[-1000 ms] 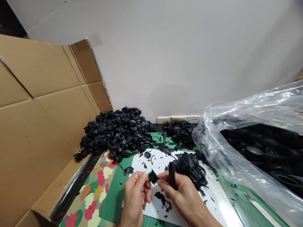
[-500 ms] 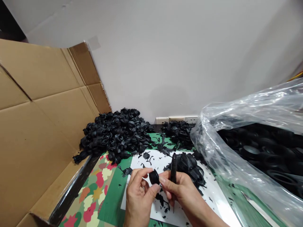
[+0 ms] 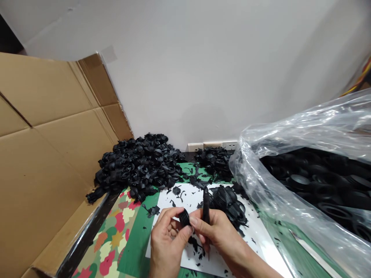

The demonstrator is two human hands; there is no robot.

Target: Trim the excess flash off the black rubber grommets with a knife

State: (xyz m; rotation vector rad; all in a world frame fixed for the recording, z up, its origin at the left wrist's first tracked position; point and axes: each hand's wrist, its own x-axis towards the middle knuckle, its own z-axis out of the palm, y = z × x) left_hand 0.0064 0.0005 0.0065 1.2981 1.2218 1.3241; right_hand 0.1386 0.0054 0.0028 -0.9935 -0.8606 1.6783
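A small, black, ribbed piece (image 3: 184, 218) hangs in the air above a white sheet (image 3: 165, 199), pinched at its edges by the curved index finger and thumb of the left hand (image 3: 169, 241). Close-set ridges run side by side around its short, rounded body, which sits slightly tilted; the fingertips of the right hand (image 3: 213, 227) meet its right side and hide part of it. Just beside it, a slim, dark tool (image 3: 206, 204) stands nearly upright in the right hand's grasp, its black upper end rising above the knuckles, its narrow lower end pointing down below the fingers.
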